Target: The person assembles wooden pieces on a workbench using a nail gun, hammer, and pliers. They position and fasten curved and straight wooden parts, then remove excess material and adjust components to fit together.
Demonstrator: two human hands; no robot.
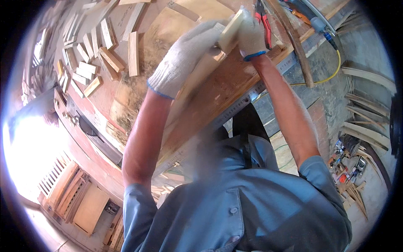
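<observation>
1. Far left of the bench there's a scatter of short wood offcuts (90,63), well clear of the hands. A saw blade (89,128) pokes up through the table edge below them.
2. Left hand (184,59), in a white knit glove, is wrapped around the lower end of a small pale wood block (230,29), fingers curled tight on it.
3. That block sits tilted on a long plank (218,96) that runs diagonally across the bench.
4. Right hand (252,38), also gloved, is clamped over the block's top end.
5. My take: keep both grips firm, press evenly along the plank, and keep elbows away from the blade.
6. Red-handled pliers (263,21) lie just right of the hands, with a yellow hose (331,75) further out.
</observation>
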